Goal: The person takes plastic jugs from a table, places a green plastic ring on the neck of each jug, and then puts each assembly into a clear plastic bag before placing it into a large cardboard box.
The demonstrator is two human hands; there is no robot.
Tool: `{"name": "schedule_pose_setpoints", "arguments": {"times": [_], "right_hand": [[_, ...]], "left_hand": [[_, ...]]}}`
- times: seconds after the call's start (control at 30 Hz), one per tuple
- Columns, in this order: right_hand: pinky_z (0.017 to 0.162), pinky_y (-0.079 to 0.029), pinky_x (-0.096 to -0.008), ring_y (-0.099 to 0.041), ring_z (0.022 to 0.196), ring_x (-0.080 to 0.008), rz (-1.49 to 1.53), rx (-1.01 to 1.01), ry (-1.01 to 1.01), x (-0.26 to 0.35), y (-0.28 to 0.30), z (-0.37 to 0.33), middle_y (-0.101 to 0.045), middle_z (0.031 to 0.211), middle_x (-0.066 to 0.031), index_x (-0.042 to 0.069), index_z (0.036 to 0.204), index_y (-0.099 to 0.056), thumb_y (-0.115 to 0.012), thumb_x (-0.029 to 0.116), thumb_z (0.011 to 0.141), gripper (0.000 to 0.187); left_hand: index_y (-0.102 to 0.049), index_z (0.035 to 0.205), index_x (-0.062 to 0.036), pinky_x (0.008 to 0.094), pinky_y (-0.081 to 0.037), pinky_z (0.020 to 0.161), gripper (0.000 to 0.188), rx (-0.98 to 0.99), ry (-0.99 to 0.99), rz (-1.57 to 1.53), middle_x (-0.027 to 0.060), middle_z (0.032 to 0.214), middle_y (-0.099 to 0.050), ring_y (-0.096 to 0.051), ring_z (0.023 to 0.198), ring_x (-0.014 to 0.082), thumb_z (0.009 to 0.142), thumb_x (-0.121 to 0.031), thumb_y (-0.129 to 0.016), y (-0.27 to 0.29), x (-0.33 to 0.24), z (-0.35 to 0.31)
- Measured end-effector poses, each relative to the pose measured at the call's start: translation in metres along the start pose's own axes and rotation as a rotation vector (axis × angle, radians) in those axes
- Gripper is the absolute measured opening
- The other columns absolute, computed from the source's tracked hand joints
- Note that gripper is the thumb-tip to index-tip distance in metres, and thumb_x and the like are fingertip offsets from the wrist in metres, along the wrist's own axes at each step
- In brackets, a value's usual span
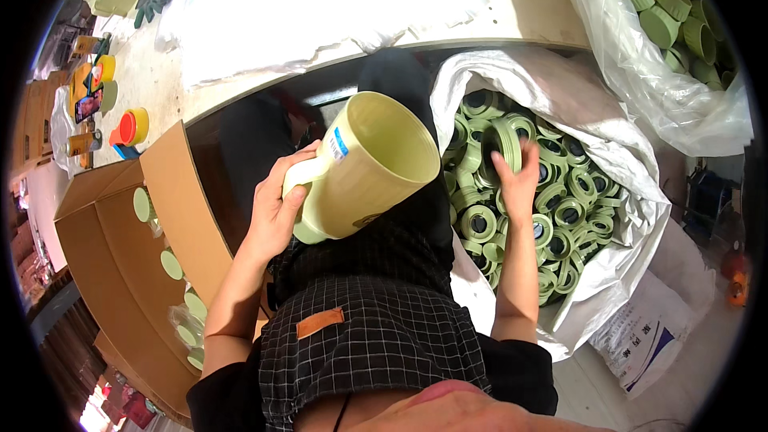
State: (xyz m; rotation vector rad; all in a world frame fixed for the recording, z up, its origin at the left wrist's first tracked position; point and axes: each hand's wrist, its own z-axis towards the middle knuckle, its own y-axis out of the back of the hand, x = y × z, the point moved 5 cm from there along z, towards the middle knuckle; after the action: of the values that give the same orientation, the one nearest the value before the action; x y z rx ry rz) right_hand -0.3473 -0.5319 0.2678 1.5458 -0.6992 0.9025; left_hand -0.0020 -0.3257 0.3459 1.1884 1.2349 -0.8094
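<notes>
My left hand [276,202] is wrapped round the handle of a pale green plastic pitcher [364,180]. The pitcher tilts above my lap, its wide mouth open to the upper right, and a small blue-and-white sticker sits near its rim. On my right, a white woven sack [640,208] stands open, full of green round lids [570,214] with dark centres. Over the pile, my right hand [518,184] pinches a green lid [504,144] between thumb and fingers, holding it on edge.
An open cardboard box [108,264] on my left holds several pale green pieces. Ahead is a worktable [536,8] with white sheeting [264,24], a dark glove [150,5] and a yellow-and-red tape roll [134,126]. A clear bag [632,72] of green cups hangs at the upper right.
</notes>
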Motion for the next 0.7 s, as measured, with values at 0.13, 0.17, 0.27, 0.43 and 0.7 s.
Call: {"name": "schedule_pose_setpoints", "arguments": {"times": [0.13,0.17,0.27,0.43,0.7], "right_hand": [[0.086,-0.048,-0.0419,-0.058,0.094,-0.0318,0.034,0.372,0.706,0.172,-0.053,0.000,-0.060,0.104,-0.0116,0.008,0.136,-0.054,-0.084,0.023,0.069,0.075],[0.081,-0.046,-0.0411,-0.056,0.089,-0.0330,0.070,0.498,0.909,0.186,-0.071,-0.009,-0.059,0.096,-0.0116,0.005,0.131,-0.059,-0.082,0.030,0.070,0.071],[0.076,-0.043,-0.0392,-0.054,0.081,-0.0283,0.061,0.615,0.965,0.207,-0.083,-0.023,-0.056,0.089,-0.0087,0.003,0.127,-0.062,-0.076,0.043,0.075,0.068],[0.072,-0.042,-0.0372,-0.052,0.078,-0.0255,0.027,0.608,1.018,0.203,-0.083,-0.043,-0.056,0.086,-0.0074,0.001,0.125,-0.064,-0.064,0.058,0.086,0.070],[0.069,-0.043,-0.0362,-0.052,0.076,-0.0248,0.048,0.633,0.992,0.203,-0.083,-0.054,-0.057,0.084,-0.0086,-0.001,0.126,-0.063,-0.064,0.052,0.089,0.065]], "left_hand": [[-0.055,0.130,-0.0007,0.0381,-0.042,0.106,0.036,0.052,-0.069,-0.030,0.0212,0.138,-0.057,-0.055,0.129,0.0314,0.098,-0.017,-0.055,0.000,-0.002,-0.005],[-0.056,0.129,-0.0012,0.0380,-0.042,0.106,0.035,0.057,-0.074,-0.034,0.0207,0.139,-0.057,-0.055,0.130,0.0318,0.096,-0.013,-0.056,0.002,-0.003,-0.007],[-0.054,0.131,-0.0021,0.0384,-0.042,0.107,0.041,0.051,-0.044,-0.089,0.0194,0.141,-0.055,-0.055,0.130,0.0326,0.090,0.004,-0.055,0.016,0.001,-0.014],[-0.053,0.131,-0.0019,0.0392,-0.038,0.111,0.040,0.097,0.021,-0.261,0.0228,0.146,-0.050,-0.050,0.134,0.0304,0.091,0.000,-0.051,0.026,0.011,-0.019],[-0.052,0.131,-0.0019,0.0382,-0.043,0.106,0.037,0.009,-0.029,-0.173,0.0205,0.143,-0.053,-0.055,0.130,0.0301,0.097,-0.017,-0.056,0.020,0.010,-0.035]]}}
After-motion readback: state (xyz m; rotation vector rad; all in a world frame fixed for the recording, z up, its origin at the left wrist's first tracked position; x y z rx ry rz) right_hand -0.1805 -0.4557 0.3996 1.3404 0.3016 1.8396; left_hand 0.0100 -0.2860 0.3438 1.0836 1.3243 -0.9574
